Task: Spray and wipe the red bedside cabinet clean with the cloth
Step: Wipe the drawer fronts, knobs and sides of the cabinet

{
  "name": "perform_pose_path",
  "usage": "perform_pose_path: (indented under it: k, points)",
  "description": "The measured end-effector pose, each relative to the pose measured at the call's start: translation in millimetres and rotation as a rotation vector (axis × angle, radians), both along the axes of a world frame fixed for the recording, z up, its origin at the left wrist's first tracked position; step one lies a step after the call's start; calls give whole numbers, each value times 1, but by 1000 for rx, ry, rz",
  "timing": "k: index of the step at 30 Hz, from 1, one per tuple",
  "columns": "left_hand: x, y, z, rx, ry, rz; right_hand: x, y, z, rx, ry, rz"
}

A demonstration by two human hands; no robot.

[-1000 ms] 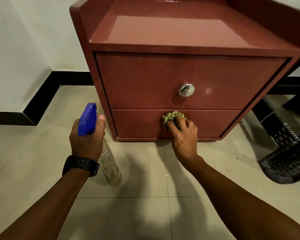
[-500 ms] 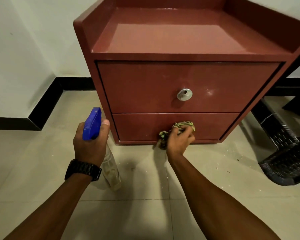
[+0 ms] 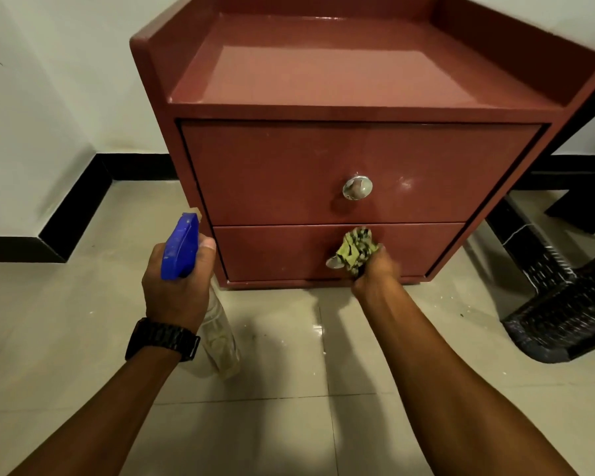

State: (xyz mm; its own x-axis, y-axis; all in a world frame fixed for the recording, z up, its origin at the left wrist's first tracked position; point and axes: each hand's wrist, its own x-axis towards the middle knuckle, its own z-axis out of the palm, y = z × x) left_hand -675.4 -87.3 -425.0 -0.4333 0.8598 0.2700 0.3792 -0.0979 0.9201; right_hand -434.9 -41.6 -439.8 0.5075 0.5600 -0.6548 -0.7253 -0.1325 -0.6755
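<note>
The red bedside cabinet (image 3: 358,166) stands on the tiled floor against a white wall, with two drawers and a raised rim round its top. My right hand (image 3: 375,269) grips a crumpled green patterned cloth (image 3: 356,250) and holds it against the lower drawer front, over the lower silver knob (image 3: 334,262). My left hand (image 3: 176,286) grips a clear spray bottle (image 3: 220,338) with a blue trigger head (image 3: 181,245), held upright just left of the cabinet's lower corner. The upper drawer's silver knob (image 3: 357,187) is uncovered.
A black woven chair or basket (image 3: 564,314) sits on the floor to the right of the cabinet. Black skirting (image 3: 73,207) runs along the white wall at left. Small white specks lie on the beige tiles (image 3: 289,424) near the cabinet's foot.
My right hand has moved the cloth along the lower drawer front, dipping to its bottom edge and then up and right over the knob. The view has shifted left; the spray bottle stays put.
</note>
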Motion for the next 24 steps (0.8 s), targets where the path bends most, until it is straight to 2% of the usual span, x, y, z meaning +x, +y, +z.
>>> perform_pose_path:
  k: [3, 6, 8, 10, 13, 15, 17, 19, 22, 24]
  points:
    - [5, -1, 1, 1, -21, -18, 9, 3, 33, -61, -539, -155]
    - [15, -2, 8, 12, -55, -48, 2, -8, 51, 180, -957, -215]
    - [23, -2, 15, 19, -92, -81, -6, -15, 56, 368, -1219, -173]
    - [30, -1, 22, 21, -127, -116, -6, -19, 56, 470, -1473, -87]
    - [37, 1, 28, 44, -148, -134, -1, -24, 51, 420, -1961, 85]
    - [38, 1, 27, 51, -148, -130, 1, -23, 45, 320, -2192, 195]
    - [37, 0, 24, 41, -140, -125, 7, -18, 44, 264, -2278, 243]
    - [35, -1, 21, 34, -114, -115, 11, -16, 41, 277, -2236, 291]
    - [32, -3, 15, 24, -86, -111, -1, -21, 34, 366, -1821, 254]
    - [32, -5, 13, 18, -73, -113, -17, -29, 28, 374, -1658, 177]
